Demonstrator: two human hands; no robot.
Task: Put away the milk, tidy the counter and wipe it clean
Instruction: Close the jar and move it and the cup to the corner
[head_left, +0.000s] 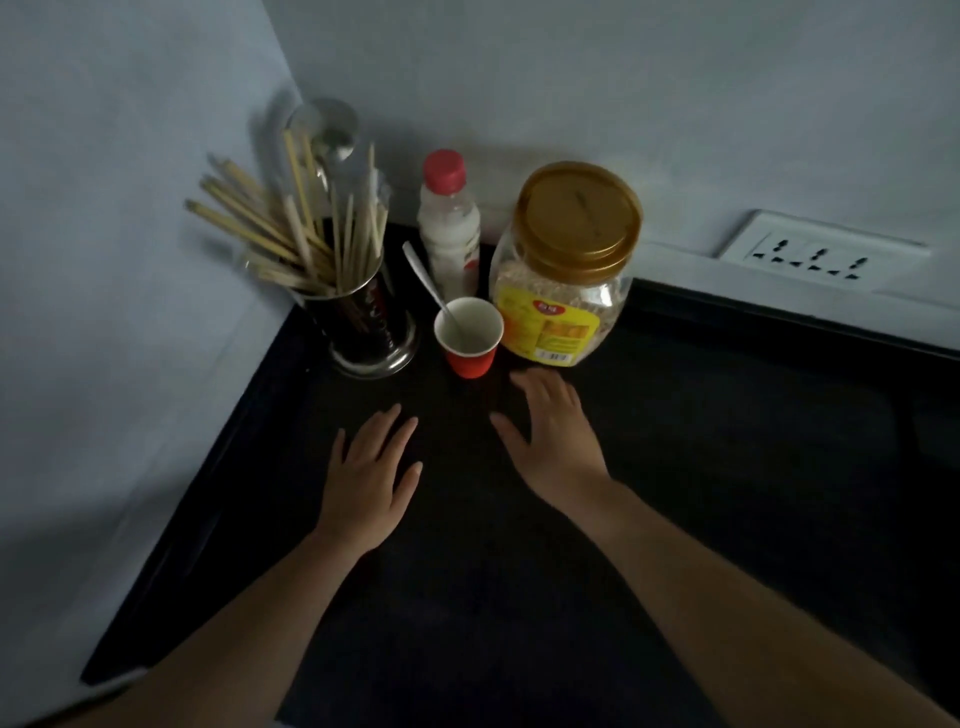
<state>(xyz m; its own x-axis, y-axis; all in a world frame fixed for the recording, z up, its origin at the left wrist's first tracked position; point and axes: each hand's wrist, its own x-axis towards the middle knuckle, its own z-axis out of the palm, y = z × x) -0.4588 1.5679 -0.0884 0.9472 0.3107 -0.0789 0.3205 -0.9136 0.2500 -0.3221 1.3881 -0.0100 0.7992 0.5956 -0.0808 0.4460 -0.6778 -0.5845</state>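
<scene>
A small milk bottle with a red cap stands upright at the back of the black counter, against the wall. In front of it sits a red paper cup with a metal spoon leaning in it. To the right is a clear jar with a gold lid and a yellow label. My left hand lies flat over the counter, fingers spread, holding nothing. My right hand is also open, just below the jar and right of the cup, apart from both.
A metal holder full of chopsticks and a ladle stands in the back left corner. White walls close the left and back sides. A wall socket sits at the back right. The counter's front left edge runs diagonally.
</scene>
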